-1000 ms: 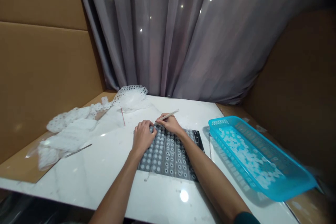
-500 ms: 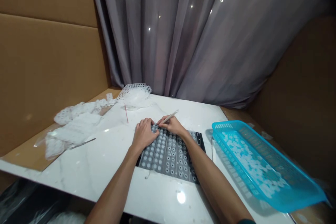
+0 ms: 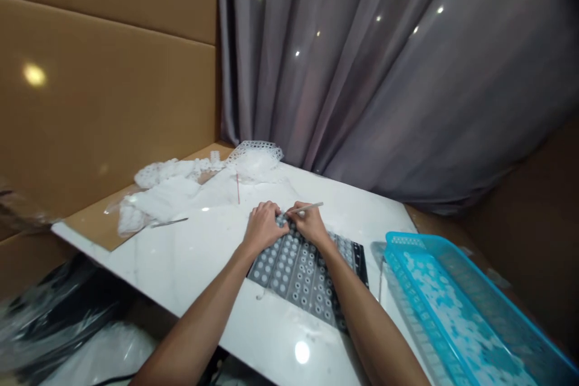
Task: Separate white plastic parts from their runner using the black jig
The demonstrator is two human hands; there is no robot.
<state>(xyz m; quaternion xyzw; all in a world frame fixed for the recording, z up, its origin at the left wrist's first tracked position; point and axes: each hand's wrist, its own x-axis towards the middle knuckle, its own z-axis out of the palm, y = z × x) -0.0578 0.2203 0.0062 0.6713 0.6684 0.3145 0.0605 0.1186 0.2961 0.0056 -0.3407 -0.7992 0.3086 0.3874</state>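
Now the left hand (image 3: 263, 227) presses flat, fingers spread, on the dotted dark sheet (image 3: 303, 268) lying on the tabletop (image 3: 199, 259). Beside it, the right hand (image 3: 310, 223) pinches a thin stick (image 3: 306, 208) at the sheet's far edge, apparently picking pieces loose, which calls for steady holding.

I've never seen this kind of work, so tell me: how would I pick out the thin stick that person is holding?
Start at the white marble table in front of the grey curtain. In its middle lies a dark sheet dotted with white rings, with both hands at its far edge. The stick is the pale, slim rod jutting from the right hand, unlike the red one lying loose farther back.
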